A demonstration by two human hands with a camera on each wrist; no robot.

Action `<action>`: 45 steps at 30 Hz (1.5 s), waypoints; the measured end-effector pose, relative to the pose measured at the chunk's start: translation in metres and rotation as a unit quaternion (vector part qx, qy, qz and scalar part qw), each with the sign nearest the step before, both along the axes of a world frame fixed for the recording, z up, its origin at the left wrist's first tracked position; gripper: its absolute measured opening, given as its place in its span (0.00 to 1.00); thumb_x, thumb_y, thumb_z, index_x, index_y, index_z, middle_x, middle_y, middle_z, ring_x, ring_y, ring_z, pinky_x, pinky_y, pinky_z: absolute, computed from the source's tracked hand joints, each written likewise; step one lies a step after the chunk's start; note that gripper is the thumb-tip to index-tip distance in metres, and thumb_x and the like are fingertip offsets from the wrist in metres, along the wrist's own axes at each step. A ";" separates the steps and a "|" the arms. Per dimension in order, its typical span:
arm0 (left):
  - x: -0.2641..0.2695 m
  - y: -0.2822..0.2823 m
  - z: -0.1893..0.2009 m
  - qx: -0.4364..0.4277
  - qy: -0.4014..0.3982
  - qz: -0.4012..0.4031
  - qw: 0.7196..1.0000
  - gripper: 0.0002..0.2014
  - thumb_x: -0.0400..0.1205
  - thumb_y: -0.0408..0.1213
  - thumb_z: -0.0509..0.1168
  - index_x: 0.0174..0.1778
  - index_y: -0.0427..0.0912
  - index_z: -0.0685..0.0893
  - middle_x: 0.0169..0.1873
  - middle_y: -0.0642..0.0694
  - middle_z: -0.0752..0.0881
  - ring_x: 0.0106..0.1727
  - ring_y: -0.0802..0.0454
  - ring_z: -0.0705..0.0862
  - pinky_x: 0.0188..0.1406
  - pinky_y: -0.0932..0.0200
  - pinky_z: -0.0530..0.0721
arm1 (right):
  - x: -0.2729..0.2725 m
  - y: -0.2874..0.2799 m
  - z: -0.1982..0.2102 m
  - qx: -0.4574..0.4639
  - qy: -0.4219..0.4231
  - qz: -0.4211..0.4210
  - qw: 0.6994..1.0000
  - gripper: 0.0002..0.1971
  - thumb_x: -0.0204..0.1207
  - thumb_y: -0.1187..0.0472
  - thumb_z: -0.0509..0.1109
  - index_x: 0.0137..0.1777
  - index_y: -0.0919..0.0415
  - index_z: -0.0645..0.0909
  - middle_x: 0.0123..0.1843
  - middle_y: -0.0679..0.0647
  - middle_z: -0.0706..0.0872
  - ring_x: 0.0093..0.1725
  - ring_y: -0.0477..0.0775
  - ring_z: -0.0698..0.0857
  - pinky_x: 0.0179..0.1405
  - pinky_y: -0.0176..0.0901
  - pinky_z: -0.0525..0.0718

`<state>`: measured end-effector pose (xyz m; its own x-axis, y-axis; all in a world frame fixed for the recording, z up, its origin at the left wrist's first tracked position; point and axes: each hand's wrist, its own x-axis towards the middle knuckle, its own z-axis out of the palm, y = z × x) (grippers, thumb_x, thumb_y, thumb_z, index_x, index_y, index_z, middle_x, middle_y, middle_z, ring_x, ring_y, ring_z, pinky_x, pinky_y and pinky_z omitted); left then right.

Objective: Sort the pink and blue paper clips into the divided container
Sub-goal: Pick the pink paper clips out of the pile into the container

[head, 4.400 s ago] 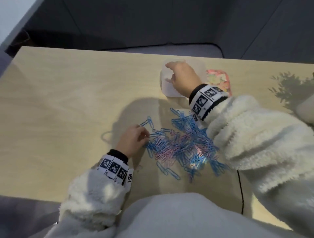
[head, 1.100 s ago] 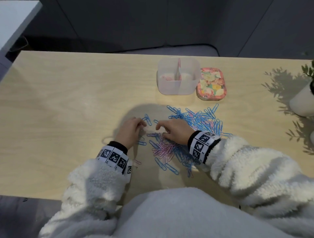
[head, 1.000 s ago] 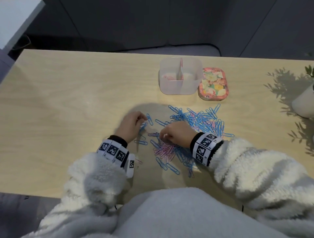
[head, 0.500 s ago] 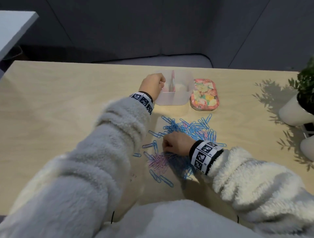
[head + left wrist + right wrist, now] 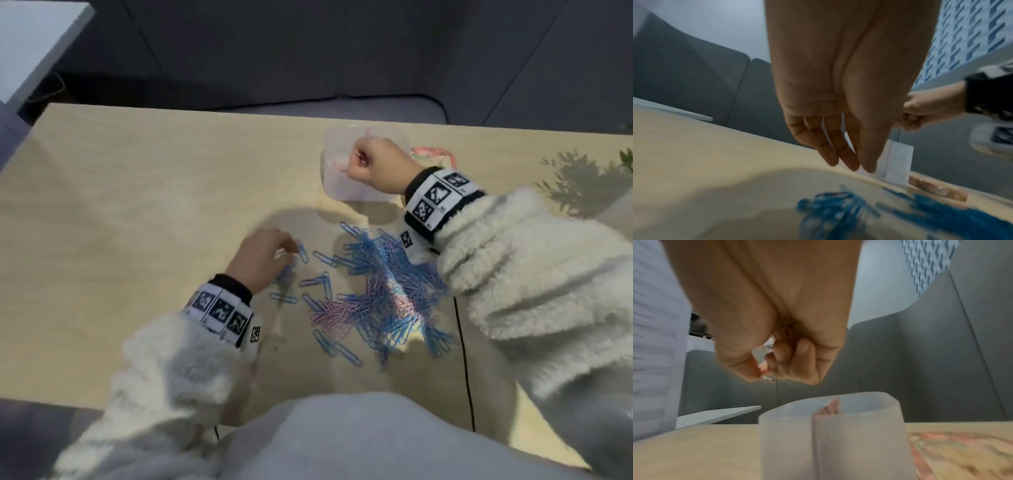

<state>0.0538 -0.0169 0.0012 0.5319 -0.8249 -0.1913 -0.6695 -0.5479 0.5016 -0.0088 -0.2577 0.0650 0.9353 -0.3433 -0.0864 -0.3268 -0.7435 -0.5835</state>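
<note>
A loose pile of blue and pink paper clips [image 5: 383, 294] lies mid-table, blurred blue clips [image 5: 830, 211] showing in the left wrist view. The translucent divided container [image 5: 330, 185] stands behind it, with some pink clips in its left compartment. My right hand [image 5: 356, 159] hovers over that left compartment, fingers curled, pinching pink clips [image 5: 764, 371] above the container [image 5: 838, 426]. My left hand [image 5: 291, 250] is at the pile's left edge beside scattered blue clips [image 5: 303, 255]. Its fingers [image 5: 851, 162] are straight, just above the table, holding nothing.
A floral tin [image 5: 435, 152] lies right of the container, seen also as the floral tin [image 5: 962, 451] close by. A thin black cable [image 5: 464, 342] runs down the table near my right sleeve. A plant's shadow [image 5: 582, 185] falls at the far right.
My left hand has come back from the container to the pile's left edge. My right hand has left the pile and risen over the container with pink clips.
</note>
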 end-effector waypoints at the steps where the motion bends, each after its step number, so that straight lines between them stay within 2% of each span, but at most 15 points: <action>1: -0.005 0.015 -0.004 0.016 0.013 0.007 1.000 0.05 0.79 0.36 0.66 0.48 0.43 0.85 0.47 0.45 0.85 0.51 0.46 0.81 0.54 0.49 0.79 | 0.009 -0.005 0.003 -0.015 -0.014 -0.015 1.000 0.09 0.72 0.66 0.64 0.32 0.57 0.70 0.38 0.56 0.79 0.39 0.55 0.75 0.38 0.41 0.70; 4: -0.018 0.050 -0.012 0.044 0.065 0.023 0.997 0.03 0.75 0.37 0.71 0.43 0.45 0.85 0.41 0.49 0.82 0.44 0.51 0.81 0.47 0.54 0.79 | 0.028 -0.014 -0.004 -0.063 0.007 -0.030 0.998 0.03 0.73 0.66 0.62 0.42 0.61 0.77 0.44 0.56 0.80 0.44 0.57 0.77 0.44 0.43 0.73; 7: -0.030 0.073 -0.015 0.051 0.125 0.022 0.991 0.06 0.70 0.38 0.76 0.39 0.50 0.86 0.39 0.50 0.83 0.39 0.57 0.81 0.43 0.61 0.79 | 0.035 -0.016 -0.015 -0.085 0.062 0.006 0.994 0.13 0.75 0.62 0.67 0.58 0.66 0.80 0.56 0.61 0.84 0.59 0.62 0.80 0.54 0.44 0.74; 10: -0.042 0.082 -0.019 0.065 0.137 -0.009 0.988 0.09 0.66 0.41 0.78 0.38 0.50 0.87 0.40 0.53 0.83 0.39 0.60 0.81 0.40 0.70 0.77 | 0.030 -0.005 -0.023 -0.131 0.020 0.013 0.991 0.15 0.77 0.65 0.64 0.64 0.65 0.79 0.66 0.64 0.81 0.68 0.65 0.75 0.66 0.51 0.73; 13: -0.049 0.081 -0.025 0.076 0.123 -0.018 0.989 0.06 0.68 0.39 0.77 0.38 0.46 0.88 0.39 0.54 0.79 0.41 0.58 0.79 0.40 0.69 0.75 | 0.010 0.031 -0.031 -0.110 -0.034 0.044 0.992 0.13 0.76 0.68 0.60 0.54 0.63 0.83 0.57 0.62 0.87 0.59 0.64 0.82 0.58 0.52 0.79; 16: -0.048 0.077 -0.030 0.089 0.119 -0.030 0.988 0.06 0.69 0.39 0.76 0.37 0.43 0.88 0.37 0.56 0.76 0.41 0.57 0.77 0.39 0.73 0.71 | -0.017 0.074 -0.050 -0.026 0.045 0.119 0.992 0.10 0.75 0.66 0.64 0.50 0.63 0.86 0.51 0.58 0.89 0.51 0.58 0.85 0.53 0.46 0.80; 20: -0.047 0.071 -0.029 0.111 0.092 -0.054 0.988 0.05 0.72 0.39 0.73 0.39 0.42 0.86 0.39 0.52 0.77 0.42 0.56 0.75 0.44 0.63 0.74 | -0.036 0.103 -0.078 0.017 0.122 0.136 0.983 0.07 0.72 0.61 0.71 0.48 0.60 0.86 0.49 0.56 0.89 0.50 0.56 0.85 0.48 0.40 0.76; 25: -0.045 0.054 -0.015 0.043 0.111 0.000 0.993 0.05 0.79 0.33 0.64 0.40 0.46 0.75 0.41 0.46 0.84 0.45 0.47 0.81 0.45 0.56 0.76 | -0.044 0.109 -0.089 0.000 0.133 0.124 0.983 0.05 0.73 0.61 0.70 0.48 0.58 0.83 0.52 0.54 0.87 0.52 0.53 0.82 0.48 0.41 0.73; 28: -0.044 0.039 -0.009 0.018 0.126 0.022 0.992 0.04 0.82 0.29 0.57 0.49 0.41 0.76 0.44 0.42 0.87 0.47 0.45 0.85 0.48 0.53 0.80 | -0.046 0.103 -0.087 -0.003 0.124 0.109 0.986 0.03 0.74 0.62 0.68 0.45 0.60 0.80 0.50 0.56 0.84 0.51 0.56 0.81 0.45 0.42 0.72; 30: -0.045 0.030 -0.009 0.019 0.147 0.021 0.989 0.10 0.82 0.27 0.52 0.55 0.38 0.76 0.41 0.44 0.85 0.43 0.47 0.84 0.42 0.58 0.80 | -0.048 0.095 -0.087 -0.004 0.105 0.089 0.990 0.02 0.73 0.66 0.66 0.43 0.60 0.79 0.46 0.56 0.83 0.50 0.58 0.81 0.44 0.43 0.71; 34: -0.050 0.019 -0.013 0.028 0.129 -0.012 0.991 0.05 0.81 0.36 0.60 0.51 0.42 0.77 0.43 0.44 0.81 0.42 0.46 0.79 0.40 0.56 0.76 | -0.056 0.077 -0.083 0.004 0.035 0.024 0.999 0.05 0.73 0.67 0.65 0.40 0.58 0.80 0.46 0.56 0.86 0.40 0.54 0.79 0.42 0.45 0.78; 37: -0.054 0.014 -0.019 0.024 0.112 -0.027 0.993 0.05 0.80 0.40 0.63 0.47 0.44 0.77 0.44 0.46 0.82 0.45 0.48 0.80 0.44 0.55 0.77 | -0.072 0.075 -0.077 0.086 -0.021 -0.001 0.996 0.08 0.77 0.69 0.60 0.45 0.61 0.79 0.37 0.53 0.83 0.32 0.54 0.80 0.34 0.44 0.81; 41: -0.054 0.010 -0.024 0.037 0.063 -0.051 0.996 0.06 0.81 0.38 0.62 0.51 0.41 0.80 0.51 0.43 0.84 0.52 0.46 0.81 0.49 0.57 0.75 | -0.090 0.080 -0.082 0.284 0.054 -0.067 0.955 0.15 0.76 0.75 0.52 0.38 0.59 0.77 0.32 0.54 0.78 0.27 0.52 0.79 0.23 0.39 0.75; 43: -0.052 0.009 -0.025 0.064 0.043 -0.066 0.995 0.06 0.81 0.36 0.63 0.51 0.39 0.81 0.52 0.41 0.84 0.54 0.45 0.81 0.50 0.57 0.75 | -0.097 0.083 -0.085 0.355 0.065 -0.103 0.927 0.14 0.77 0.74 0.54 0.36 0.59 0.75 0.32 0.55 0.78 0.25 0.49 0.78 0.19 0.37 0.73; 45: -0.047 0.011 -0.025 0.072 0.024 -0.055 0.996 0.06 0.81 0.33 0.62 0.51 0.37 0.81 0.52 0.40 0.84 0.55 0.44 0.81 0.52 0.55 0.75 | -0.103 0.084 -0.087 0.362 0.064 -0.080 0.927 0.09 0.78 0.72 0.59 0.39 0.61 0.76 0.31 0.54 0.79 0.22 0.42 0.79 0.18 0.32 0.74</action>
<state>0.0071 -0.0063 -0.0238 0.4278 -0.8398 -0.3343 -0.7060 -0.5414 0.4566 -0.1119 -0.1737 -0.0220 0.8442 -0.2851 -0.4540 -0.4990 -0.1083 -0.8598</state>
